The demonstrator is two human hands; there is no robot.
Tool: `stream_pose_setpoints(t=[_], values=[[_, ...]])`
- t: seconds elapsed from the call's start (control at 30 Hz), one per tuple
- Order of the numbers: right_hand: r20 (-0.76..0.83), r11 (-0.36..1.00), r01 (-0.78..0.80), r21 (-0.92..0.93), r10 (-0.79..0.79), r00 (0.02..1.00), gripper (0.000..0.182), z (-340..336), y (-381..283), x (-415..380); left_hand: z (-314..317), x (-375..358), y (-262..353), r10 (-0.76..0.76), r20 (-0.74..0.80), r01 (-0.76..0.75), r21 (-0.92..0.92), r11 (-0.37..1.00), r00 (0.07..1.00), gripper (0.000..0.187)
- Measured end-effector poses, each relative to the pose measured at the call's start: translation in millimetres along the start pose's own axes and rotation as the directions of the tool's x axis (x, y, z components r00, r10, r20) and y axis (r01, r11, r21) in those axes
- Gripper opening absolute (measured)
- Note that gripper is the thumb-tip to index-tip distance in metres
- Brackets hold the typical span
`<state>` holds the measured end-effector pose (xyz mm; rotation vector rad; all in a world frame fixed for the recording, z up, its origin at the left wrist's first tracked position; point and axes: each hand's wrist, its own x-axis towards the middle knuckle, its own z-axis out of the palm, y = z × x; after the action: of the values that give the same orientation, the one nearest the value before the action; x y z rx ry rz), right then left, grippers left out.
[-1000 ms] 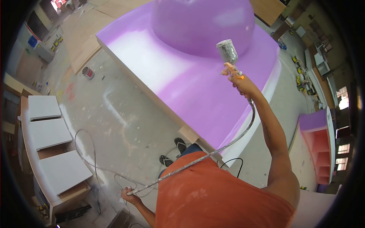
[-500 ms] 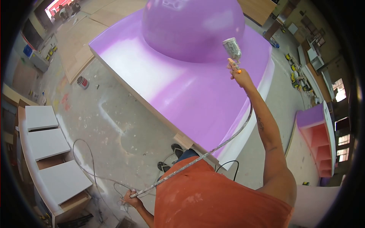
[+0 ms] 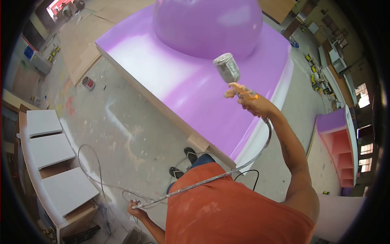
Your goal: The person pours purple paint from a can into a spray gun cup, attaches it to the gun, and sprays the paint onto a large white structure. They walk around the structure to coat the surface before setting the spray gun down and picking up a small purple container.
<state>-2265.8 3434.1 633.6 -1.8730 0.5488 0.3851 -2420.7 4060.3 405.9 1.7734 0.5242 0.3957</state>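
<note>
My right hand (image 3: 256,106) is wrapped round the handle of a spray gun (image 3: 241,91) with orange parts and a paint-smeared metal cup (image 3: 226,67) on top. The gun is held above a large piece with a domed top (image 3: 207,24) and a broad flat skirt (image 3: 227,110). Purple paint covers most of it, while a white patch (image 3: 138,61) shows on its left part. From the gun a paint-spattered hose (image 3: 195,185) runs down across my orange shirt. Low on the left, my left hand (image 3: 137,208) is closed round that hose.
A long cabinet with white panels (image 3: 52,151) stands at left. On the concrete floor sits a paint can (image 3: 88,83), and thin cable loops (image 3: 99,171) lie beside the cabinet. A purple and pink shelf unit (image 3: 339,142) stands at right. Yellow tools (image 3: 319,83) lie beyond. People (image 3: 67,10) are far back.
My right hand has drawn the spray gun back toward me and slightly left, its cup now tilted left. My left hand stays on the hose, shifted slightly left.
</note>
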Motion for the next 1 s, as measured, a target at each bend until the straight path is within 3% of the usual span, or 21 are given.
stream_pose_setpoints(t=[0.1,0.17,0.23,0.3,0.43,0.5,0.63,0.7,0.77,0.87,0.9,1.0], values=[[0.126,0.998,-0.058,0.017,0.055,0.99,0.038,19.1,-3.6,-12.7,-14.7,9.6,-3.4,-0.006,-0.035,0.006,-0.002,1.0,0.999,0.032],[0.319,0.992,-0.033,0.125,-0.009,0.948,0.044,28.7,-5.9,-20.4,-21.5,15.6,0.2,-0.004,-0.024,0.004,-0.004,1.0,1.0,0.031],[0.344,0.984,-0.045,0.17,-0.017,0.939,0.046,39.8,-4.0,-26.9,-31.1,17.3,4.2,-0.033,-0.052,0.028,-0.085,0.996,0.998,0.032],[0.379,0.968,-0.005,0.251,-0.093,0.921,0.045,42.3,-0.3,-24.2,-37.7,20.4,4.8,-0.032,-0.066,0.029,-0.039,0.999,0.997,0.032],[0.391,0.977,-0.061,0.204,-0.024,0.92,0.043,45.7,4.7,-21.8,-39.0,21.0,0.4,0.012,-0.039,-0.012,-0.009,1.0,0.999,0.031],[0.33,0.99,-0.134,0.048,0.111,0.937,0.04,54.2,1.0,-22.4,-40.1,22.5,-9.1,-0.004,-0.044,0.003,-0.027,1.0,0.999,0.03],[0.213,0.992,-0.111,0.053,0.098,0.972,0.045,58.7,23.9,-11.2,-32.6,17.6,-15.1,-0.005,-0.088,-0.002,-0.074,0.997,0.996,0.026],[0.06,1.0,-0.005,0.025,0.004,0.998,0.053,48.7,8.4,-17.0,-30.9,13.2,-13.5,-0.026,-0.088,0.018,-0.082,0.996,0.996,0.025],[0.006,0.997,-0.07,0.007,0.07,0.998,0.061,27.5,13.8,-4.8,-23.3,8.1,-3.5,-0.047,-0.085,0.039,-0.092,0.995,0.995,0.024],[-0.139,0.997,-0.06,0.051,0.067,0.988,0.05,-9.3,17.3,12.1,-7.0,4.0,6.5,-0.066,-0.037,0.065,-0.042,0.997,0.997,0.028],[-0.226,0.994,-0.049,0.094,0.07,0.972,0.029,-21.9,25.4,24.7,-9.0,5.8,-5.9,0.002,0.024,-0.003,0.043,0.999,1.0,0.032],[-0.366,0.994,-0.042,0.097,0.074,0.928,0.027,-55.2,40.5,55.1,3.3,7.0,-4.0,0.104,0.164,-0.137,0.199,0.97,0.981,0.039]])
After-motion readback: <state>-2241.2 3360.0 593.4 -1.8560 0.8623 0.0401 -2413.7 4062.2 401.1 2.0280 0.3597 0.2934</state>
